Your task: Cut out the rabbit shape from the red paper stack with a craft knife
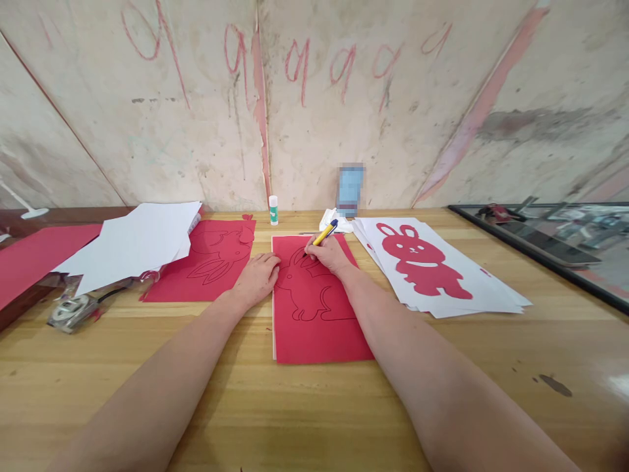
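Observation:
A red sheet with a black rabbit outline lies at the middle of the table, over a paler layer that shows along its left edge. My right hand grips a yellow pen with a dark blue end, its tip down at the rabbit's ears. My left hand rests flat at the sheet's left edge, fingers spread a little and holding nothing. Left of it lies another red sheet with a rabbit outline, partly under white papers.
White sheets with a red rabbit cutout lie at right. A glue stick, crumpled tissue and blurred blue object stand near the wall. A power adapter is at left, a black-framed glass panel at far right.

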The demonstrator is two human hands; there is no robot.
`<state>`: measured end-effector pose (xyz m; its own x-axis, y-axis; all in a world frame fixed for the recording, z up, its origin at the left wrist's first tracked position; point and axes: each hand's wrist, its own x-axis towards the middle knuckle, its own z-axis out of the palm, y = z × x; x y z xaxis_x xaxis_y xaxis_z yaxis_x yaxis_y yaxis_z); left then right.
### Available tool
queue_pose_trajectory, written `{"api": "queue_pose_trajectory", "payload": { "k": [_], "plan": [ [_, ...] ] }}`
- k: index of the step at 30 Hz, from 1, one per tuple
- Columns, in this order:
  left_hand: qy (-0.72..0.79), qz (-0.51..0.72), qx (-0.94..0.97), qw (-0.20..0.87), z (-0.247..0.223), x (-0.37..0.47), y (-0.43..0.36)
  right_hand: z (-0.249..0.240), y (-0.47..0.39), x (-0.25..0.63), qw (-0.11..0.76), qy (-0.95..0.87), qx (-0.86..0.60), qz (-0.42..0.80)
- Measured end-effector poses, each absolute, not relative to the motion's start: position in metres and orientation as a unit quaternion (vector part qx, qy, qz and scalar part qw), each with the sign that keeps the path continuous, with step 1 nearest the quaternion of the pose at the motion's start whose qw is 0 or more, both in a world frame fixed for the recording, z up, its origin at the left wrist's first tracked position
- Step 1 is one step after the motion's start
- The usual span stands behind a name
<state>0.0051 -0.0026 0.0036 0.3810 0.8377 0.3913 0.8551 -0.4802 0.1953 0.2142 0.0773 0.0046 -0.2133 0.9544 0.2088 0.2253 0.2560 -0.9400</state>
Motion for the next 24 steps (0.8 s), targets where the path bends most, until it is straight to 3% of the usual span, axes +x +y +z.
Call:
{"api": "queue_pose_trajectory", "payload": {
  "k": [24],
  "plan": [
    [-0.505,-0.226,-0.833,0.021,0.0026,0.0044,-0.0020,0.0064,0.0753,0.2140,0.437,-0.655,-0.459,0.412]
  ]
}}
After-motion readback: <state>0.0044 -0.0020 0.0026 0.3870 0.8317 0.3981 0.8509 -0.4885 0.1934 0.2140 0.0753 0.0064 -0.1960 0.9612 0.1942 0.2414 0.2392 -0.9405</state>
